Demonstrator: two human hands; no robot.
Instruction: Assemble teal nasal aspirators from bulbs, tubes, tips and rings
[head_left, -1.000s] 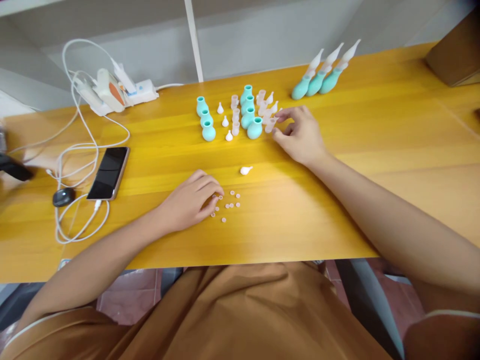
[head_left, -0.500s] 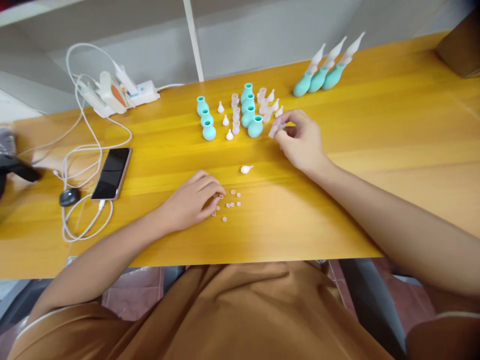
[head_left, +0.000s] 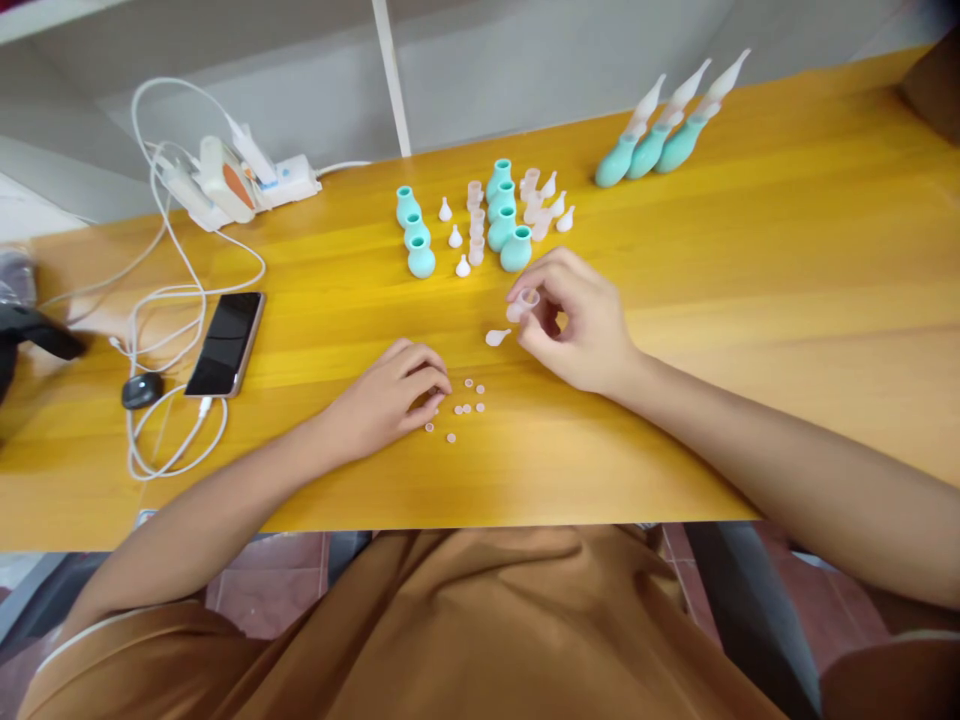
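Note:
My right hand (head_left: 574,320) pinches a translucent plastic connector (head_left: 527,302), its open rim facing up, just above a white nozzle tip (head_left: 496,338) lying on the table. My left hand (head_left: 397,395) rests on the table with its fingertips curled together; what they hold, if anything, is hidden. Beside those fingertips lie several small pale rings (head_left: 466,408). Farther back stand teal bulbs (head_left: 515,250) in two rows with their openings up. Between and beside them are more translucent connectors (head_left: 477,222) and white nozzle tips (head_left: 455,237).
Three assembled teal bulbs with white tips (head_left: 646,152) lie at the back right. On the left are a phone (head_left: 225,345), looped white cables (head_left: 161,295), a black rounded device (head_left: 142,391) and a power strip (head_left: 289,188) with plugs. The table's front edge is close to my body.
My right hand has moved left and toward me with the connector, from beside the bulbs to above the loose nozzle tip. My left hand stays by the rings, its fingers shifting slightly.

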